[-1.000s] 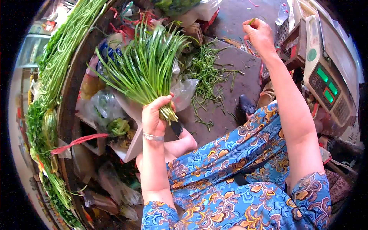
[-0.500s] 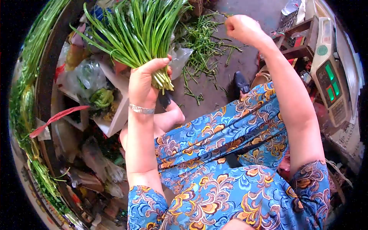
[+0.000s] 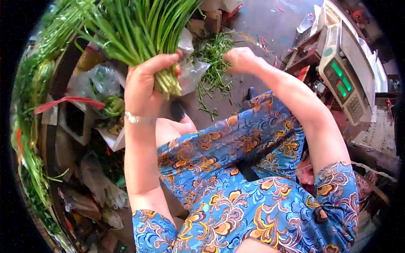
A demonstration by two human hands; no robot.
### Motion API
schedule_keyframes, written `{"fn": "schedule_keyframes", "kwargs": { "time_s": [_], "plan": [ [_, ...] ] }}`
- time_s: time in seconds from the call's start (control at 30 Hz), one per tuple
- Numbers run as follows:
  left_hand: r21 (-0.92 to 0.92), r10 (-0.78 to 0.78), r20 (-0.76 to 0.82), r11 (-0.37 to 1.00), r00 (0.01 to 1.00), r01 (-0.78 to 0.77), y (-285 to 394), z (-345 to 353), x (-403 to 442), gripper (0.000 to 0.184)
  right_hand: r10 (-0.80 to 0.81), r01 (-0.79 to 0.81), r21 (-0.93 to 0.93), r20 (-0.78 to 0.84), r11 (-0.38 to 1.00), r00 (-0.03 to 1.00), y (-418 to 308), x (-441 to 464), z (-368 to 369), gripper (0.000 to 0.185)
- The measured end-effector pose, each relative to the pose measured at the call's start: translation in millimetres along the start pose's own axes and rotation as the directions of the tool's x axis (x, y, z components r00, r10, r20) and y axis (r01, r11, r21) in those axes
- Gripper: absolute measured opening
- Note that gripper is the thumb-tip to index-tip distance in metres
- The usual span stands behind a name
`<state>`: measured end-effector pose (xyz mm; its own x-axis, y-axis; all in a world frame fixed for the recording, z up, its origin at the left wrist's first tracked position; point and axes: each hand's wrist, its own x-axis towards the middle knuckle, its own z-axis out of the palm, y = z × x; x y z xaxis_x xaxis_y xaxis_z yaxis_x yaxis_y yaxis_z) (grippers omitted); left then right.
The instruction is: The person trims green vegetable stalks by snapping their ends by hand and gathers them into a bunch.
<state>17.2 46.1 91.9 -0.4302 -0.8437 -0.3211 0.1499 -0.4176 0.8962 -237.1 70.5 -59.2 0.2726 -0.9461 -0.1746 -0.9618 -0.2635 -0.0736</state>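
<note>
My left hand [image 3: 145, 86] is wrapped round a thick bunch of Chinese chives [image 3: 143, 31], leaves fanning upward and pale stem ends poking out below the fingers. My right hand [image 3: 242, 60] is closed, slightly blurred, held out to the right of the bunch and apart from it. Whatever its fingers hold, if anything, is hidden. Below and behind that hand, a loose heap of green trimmings [image 3: 215, 59] lies scattered on the dark floor. A clear plastic bag [image 3: 192, 76] hangs just behind the stem ends.
At the right stands a scale [image 3: 344, 76] with a green-lit display, beside a wooden crate [image 3: 306, 52]. Long leafy greens [image 3: 31, 109] line a shelf edge on the left. Plastic bags [image 3: 97, 82], a red tie [image 3: 69, 101] and a light-coloured box [image 3: 114, 137] sit below it.
The view has shifted. My right hand has come lower and nearer to the bunch, still closed. My left hand keeps its hold on the chives, now further left in view.
</note>
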Motion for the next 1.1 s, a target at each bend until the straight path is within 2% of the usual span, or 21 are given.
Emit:
{"fn": "schedule_keyframes", "kwargs": {
  "time_s": [0.03, 0.07, 0.1, 0.13, 0.2, 0.27, 0.3, 0.4, 0.43, 0.5, 0.53, 0.57, 0.67, 0.73, 0.8, 0.87, 0.93, 0.97, 1.07, 1.1],
  "plan": [
    [0.082, 0.069, 0.032, 0.994, 0.997, -0.071, 1.0, -12.3, -7.2, 0.025, 0.123, -0.105, 0.458, -0.008, 0.883, 0.992, -10.2, -4.8, -7.9, 0.030],
    [0.067, 0.076, -0.001, 0.995, 0.997, -0.076, 2.9, -19.9, -18.3, 0.026, 0.219, -0.167, 0.810, 0.050, 0.562, 0.975, -24.3, -6.7, -31.4, 0.032],
    [0.047, 0.065, 0.003, 0.997, 0.998, -0.066, 8.5, -29.7, -27.8, 0.020, 0.182, -0.209, 0.900, 0.149, 0.383, 0.972, -28.8, -6.8, -45.2, 0.036],
    [0.029, 0.039, 0.012, 0.999, 0.999, -0.040, 15.5, -37.8, -36.7, 0.016, 0.117, -0.070, 0.809, 0.002, 0.583, 0.993, -34.0, -6.3, -45.9, 0.038],
    [0.053, 0.054, -0.049, 0.997, 0.997, -0.052, 24.7, -41.3, -63.0, 0.022, -0.090, 0.155, 0.587, -0.138, 0.795, 0.986, -42.7, -12.3, -35.7, 0.041],
    [0.037, 0.107, -0.047, 0.994, 0.993, -0.105, 23.8, -60.5, -75.5, 0.027, -0.153, 0.001, 0.572, 0.218, 0.820, 0.964, -62.1, -23.9, -41.0, 0.049],
    [0.178, 0.150, -0.051, 0.974, 0.987, -0.139, 25.0, -64.1, -84.6, 0.026, -0.135, -0.044, 0.539, 0.288, 0.841, 0.948, -74.3, -35.7, -44.0, 0.052],
    [0.191, 0.139, -0.133, 0.975, 0.981, -0.112, 22.4, -83.3, -107.0, 0.026, -0.066, -0.099, 0.386, 0.391, 0.917, 0.918, -81.7, -53.7, -33.3, 0.060],
    [0.210, 0.130, -0.139, 0.973, 0.982, -0.099, 22.1, -90.7, -112.4, 0.028, -0.042, -0.105, 0.350, 0.387, 0.931, 0.921, -80.6, -55.5, -28.5, 0.051],
    [0.218, 0.137, -0.155, 0.971, 0.978, -0.101, 23.4, -92.4, -126.1, 0.028, 0.003, -0.103, 0.275, 0.342, 0.956, 0.940, -73.7, -51.4, -15.0, 0.045],
    [0.223, 0.140, -0.173, 0.970, 0.975, -0.100, 24.4, -93.6, -132.0, 0.029, 0.041, -0.104, 0.198, 0.296, 0.975, 0.954, -70.1, -49.6, -8.3, 0.040],
    [0.236, 0.148, -0.140, 0.965, 0.979, -0.112, 24.5, -97.8, -136.0, 0.031, 0.024, -0.059, 0.192, 0.176, 0.980, 0.984, -70.3, -52.0, -5.7, 0.033],
    [0.221, 0.146, -0.189, 0.970, 0.971, -0.103, 24.1, -101.7, -146.8, 0.030, 0.010, -0.048, 0.160, 0.229, 0.986, 0.973, -77.0, -47.0, 0.4, 0.039],
    [0.212, 0.167, -0.205, 0.970, 0.964, -0.123, 24.7, -102.8, -154.2, 0.030, 0.008, -0.051, 0.176, 0.236, 0.983, 0.972, -85.3, -50.3, 1.9, 0.035],
    [0.247, 0.209, -0.197, 0.956, 0.958, -0.157, 25.3, -105.0, -161.6, 0.030, -0.055, -0.013, 0.202, 0.328, 0.979, 0.943, -89.9, -53.1, -0.3, 0.028],
    [0.230, 0.204, -0.199, 0.961, 0.959, -0.157, 25.6, -111.9, -167.9, 0.030, -0.038, -0.015, 0.163, 0.316, 0.986, 0.948, -92.8, -57.1, -4.8, 0.025],
    [0.114, 0.166, -0.191, 0.983, 0.967, -0.146, 27.0, -119.5, -172.0, 0.033, -0.056, 0.003, 0.176, 0.298, 0.984, 0.953, -90.8, -64.1, -17.7, 0.024],
    [0.113, 0.169, -0.192, 0.982, 0.967, -0.149, 27.1, -122.9, -173.4, 0.033, -0.050, 0.000, 0.187, 0.261, 0.982, 0.964, -87.9, -65.5, -23.9, 0.024],
    [0.087, 0.138, -0.214, 0.989, 0.967, -0.122, 28.6, -130.3, -178.0, 0.033, 0.043, -0.044, 0.165, 0.009, 0.985, 0.999, -80.8, -67.1, -59.8, 0.024],
    [0.083, 0.141, -0.214, 0.989, 0.967, -0.125, 28.6, -130.7, -179.0, 0.033, 0.042, -0.043, 0.160, 0.008, 0.986, 0.999, -81.2, -67.2, -61.8, 0.024]
  ]
}}
